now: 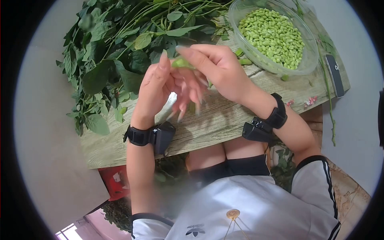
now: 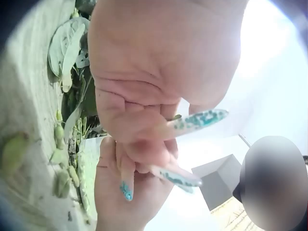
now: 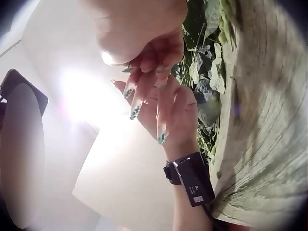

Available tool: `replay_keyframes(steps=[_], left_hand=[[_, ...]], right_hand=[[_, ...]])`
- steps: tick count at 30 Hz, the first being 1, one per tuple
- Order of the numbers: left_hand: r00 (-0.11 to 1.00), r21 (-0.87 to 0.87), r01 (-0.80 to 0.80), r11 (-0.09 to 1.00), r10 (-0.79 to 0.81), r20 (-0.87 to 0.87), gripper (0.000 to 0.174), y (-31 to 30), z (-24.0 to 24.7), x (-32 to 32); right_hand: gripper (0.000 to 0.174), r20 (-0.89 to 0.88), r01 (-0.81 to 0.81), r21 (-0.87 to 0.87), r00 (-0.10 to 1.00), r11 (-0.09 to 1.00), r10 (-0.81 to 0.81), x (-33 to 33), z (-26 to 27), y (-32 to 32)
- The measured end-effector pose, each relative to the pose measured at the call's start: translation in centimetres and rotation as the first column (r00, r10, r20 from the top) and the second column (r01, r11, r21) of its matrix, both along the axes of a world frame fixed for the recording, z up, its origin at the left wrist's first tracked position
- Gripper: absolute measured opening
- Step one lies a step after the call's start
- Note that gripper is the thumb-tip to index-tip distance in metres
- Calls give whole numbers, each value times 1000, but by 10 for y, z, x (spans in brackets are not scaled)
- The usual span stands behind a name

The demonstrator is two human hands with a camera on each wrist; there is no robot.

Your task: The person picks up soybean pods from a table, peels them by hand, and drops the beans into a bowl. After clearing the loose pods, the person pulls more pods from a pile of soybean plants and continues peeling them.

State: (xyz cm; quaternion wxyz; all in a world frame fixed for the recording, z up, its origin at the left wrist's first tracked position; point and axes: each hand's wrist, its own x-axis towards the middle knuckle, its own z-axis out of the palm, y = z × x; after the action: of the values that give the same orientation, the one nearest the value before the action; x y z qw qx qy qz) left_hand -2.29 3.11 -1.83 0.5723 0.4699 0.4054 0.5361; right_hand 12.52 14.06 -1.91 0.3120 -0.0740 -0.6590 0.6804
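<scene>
A green soybean pod (image 1: 181, 63) is held up between both hands above the table's near side. My left hand (image 1: 155, 83) pinches its left end, the thumb raised beside it. From the other side my right hand (image 1: 225, 72) grips the pod with thumb and fingers. The long, blue-green decorated nails of the left hand (image 3: 161, 103) point down in the right wrist view. Curled fingers hide most of the pod in both wrist views. Just beyond the hands stands a clear plastic bowl (image 1: 311, 66) of shelled green soybeans (image 1: 272, 36).
Leafy soybean stalks (image 1: 116, 44) cover the back left of the wood-grain table (image 1: 216, 124). Several loose pods (image 2: 62, 183) lie near the hands. A phone (image 1: 335, 76) and a bare stem (image 1: 329, 100) lie by the right edge. A red container (image 1: 114, 182) sits below the left corner.
</scene>
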Motion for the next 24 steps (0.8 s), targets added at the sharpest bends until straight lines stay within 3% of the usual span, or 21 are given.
replay_keyframes(steps=[1,2,3,5,10,13,15,17,19,21,23,24], left_hand=[[986,129,-155,980,161,-44,57,2,-5,0],[968,94,-182,979,196,-157,53,-2,3,6],[972,96,-167,981,180,-149,53,-2,-1,6],[932,116,-324,939,338,-128,49,1,-12,7],[889,160,-440,883,454,-61,31,6,-2,17],[827,193,-529,826,553,-103,28,7,-1,22],[832,181,-533,827,551,-66,27,7,-3,22],[783,132,-587,799,601,-158,27,7,-4,23],[665,192,-668,718,693,-278,32,8,-5,29],[619,278,-680,678,735,-279,39,9,-6,27],[786,319,-518,794,589,-189,44,6,-5,18],[795,295,-520,802,581,-177,46,7,-3,23]], right_hand=[[40,3,8,1,1000,1000,-8,1,0,0],[39,10,2,20,1000,1000,-3,1,-1,0],[37,19,2,41,1000,999,-2,1,-1,0],[34,37,36,67,999,997,-39,1,-2,2],[32,37,59,130,997,990,-64,2,-3,5],[32,15,38,169,999,985,-41,1,-4,4],[31,68,104,153,991,983,-115,4,3,0],[30,32,101,96,994,990,-104,1,1,-2],[29,-23,164,192,986,968,-163,0,-2,0],[29,-36,310,388,946,868,-322,-4,-7,7],[28,-102,372,413,926,831,-364,-5,-13,12],[28,-80,386,388,919,837,-387,-5,-14,13]])
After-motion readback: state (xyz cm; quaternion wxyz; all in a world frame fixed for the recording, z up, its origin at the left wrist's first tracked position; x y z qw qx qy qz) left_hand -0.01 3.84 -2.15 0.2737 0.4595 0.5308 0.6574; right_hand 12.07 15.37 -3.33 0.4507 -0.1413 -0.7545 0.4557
